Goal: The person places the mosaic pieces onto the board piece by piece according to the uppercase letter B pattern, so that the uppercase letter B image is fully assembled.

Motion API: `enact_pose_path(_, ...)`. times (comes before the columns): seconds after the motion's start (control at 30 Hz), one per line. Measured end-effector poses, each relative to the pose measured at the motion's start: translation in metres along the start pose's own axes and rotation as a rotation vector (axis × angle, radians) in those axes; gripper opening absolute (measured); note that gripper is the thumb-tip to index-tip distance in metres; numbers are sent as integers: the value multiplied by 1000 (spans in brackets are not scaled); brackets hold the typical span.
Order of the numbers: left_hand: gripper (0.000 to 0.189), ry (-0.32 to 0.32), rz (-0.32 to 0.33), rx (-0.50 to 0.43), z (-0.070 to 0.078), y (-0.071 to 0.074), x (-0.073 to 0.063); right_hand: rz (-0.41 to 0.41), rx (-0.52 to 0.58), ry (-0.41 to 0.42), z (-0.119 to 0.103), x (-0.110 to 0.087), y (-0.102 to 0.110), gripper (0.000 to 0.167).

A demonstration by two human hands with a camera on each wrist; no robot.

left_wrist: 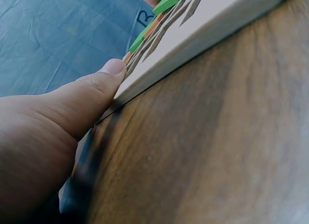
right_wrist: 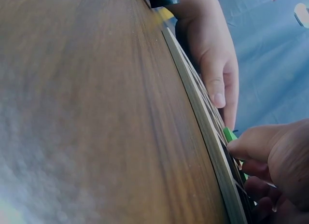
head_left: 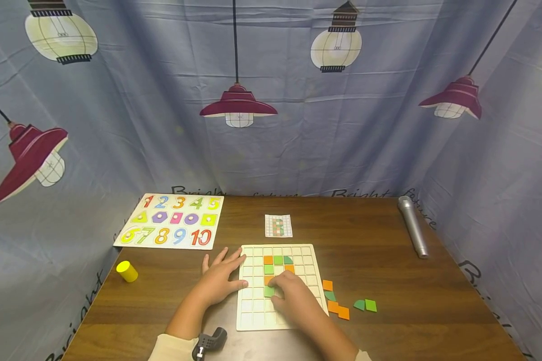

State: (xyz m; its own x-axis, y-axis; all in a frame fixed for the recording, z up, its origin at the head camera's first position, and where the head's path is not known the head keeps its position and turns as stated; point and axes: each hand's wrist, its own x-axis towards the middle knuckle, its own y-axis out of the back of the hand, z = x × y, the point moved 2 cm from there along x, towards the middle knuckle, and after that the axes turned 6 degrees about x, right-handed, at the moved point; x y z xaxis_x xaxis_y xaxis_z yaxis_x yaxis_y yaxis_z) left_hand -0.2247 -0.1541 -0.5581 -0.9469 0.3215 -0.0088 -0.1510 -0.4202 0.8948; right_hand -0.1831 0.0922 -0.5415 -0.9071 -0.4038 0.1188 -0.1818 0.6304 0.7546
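A pale wooden grid board (head_left: pixel 253 318) lies on the table. My left hand (head_left: pixel 219 283) is beside its left edge with the fingers spread; in the left wrist view the thumb (left_wrist: pixel 104 79) touches the board's edge. Over the middle of the grid, my right hand (head_left: pixel 293 296) pinches a green square tile (head_left: pixel 268 292) between thumb and fingers. That tile (left_wrist: pixel 166 3) looks tilted in the left wrist view. Orange squares (head_left: pixel 268 259), green squares (head_left: pixel 278 259) and a dark green quarter-round tile (head_left: pixel 288 260) sit in cells further up. Part of the grid is hidden under the right hand.
Loose orange tiles (head_left: pixel 343 313) and green tiles (head_left: pixel 371 305) lie right of the board. Behind it is a small pattern card (head_left: pixel 278 226). A number puzzle board (head_left: pixel 169 220) and a yellow cylinder (head_left: pixel 127 271) are at left, a silver microphone-like cylinder (head_left: pixel 413 228) at far right.
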Motion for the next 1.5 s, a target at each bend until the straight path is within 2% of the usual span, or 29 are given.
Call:
enact_pose_path(0.47, 77, -8, -2, 3, 0, 0, 1, 10, -7, 1, 2, 0, -1, 23)
enact_pose_path(0.77, 76, -10, 1, 3, 1, 1, 1, 11, 18, 14, 7, 0, -2, 22)
enact_pose_path(0.87, 77, -9, 4, 3, 1, 1, 0, 11, 34, -5, 10, 0, -1, 24)
enact_pose_path(1.0, 76, -5, 4, 2, 2, 0, 0, 24, 93, -60, 14, -3, 8, 24)
enact_pose_path(1.13, 76, -4, 5, 2, 2, 1, 1, 90, 132, -75, 21, -4, 24, 24)
enact_pose_path(1.37, 76, 0, 3, 3, 2, 1, 2, 194, 112, -162, 44, -10, 48, 24)
enact_pose_path(1.5, 76, 8, -5, 10, 1, 1, 1, 208, 79, -209, 56, -17, 62, 23)
